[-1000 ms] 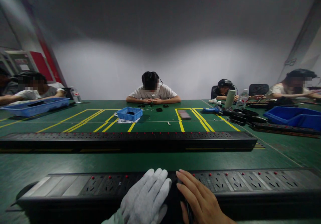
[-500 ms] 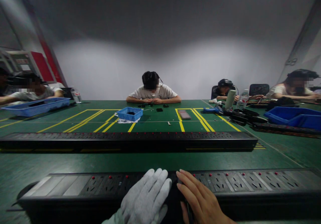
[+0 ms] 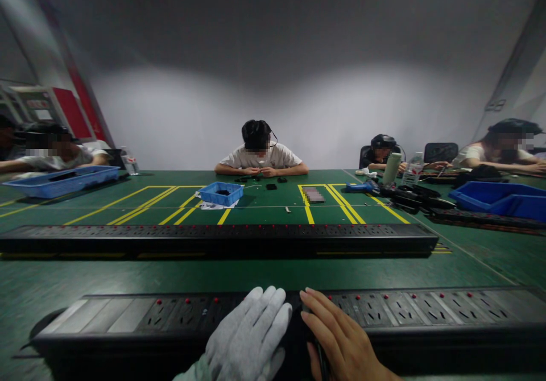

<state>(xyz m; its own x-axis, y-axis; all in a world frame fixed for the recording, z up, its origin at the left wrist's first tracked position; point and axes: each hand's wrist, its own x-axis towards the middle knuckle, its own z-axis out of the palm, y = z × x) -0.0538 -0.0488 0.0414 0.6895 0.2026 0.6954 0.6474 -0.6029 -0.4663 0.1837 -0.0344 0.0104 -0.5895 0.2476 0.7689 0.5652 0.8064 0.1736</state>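
Nearer socket strip [image 3: 401, 311] — left hand [image 3: 248, 338] and right hand [image 3: 343, 338] over it, fingers extended — whether gripping, can't tell.

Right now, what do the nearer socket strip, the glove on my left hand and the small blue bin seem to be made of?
Nearer socket strip: probably satin plastic, though painted metal is possible; soft highlights show on top.
Glove: likely matte knit fabric, from its soft, shineless surface.
Small blue bin: apparently smooth moulded plastic, given its even colour and thin walls.
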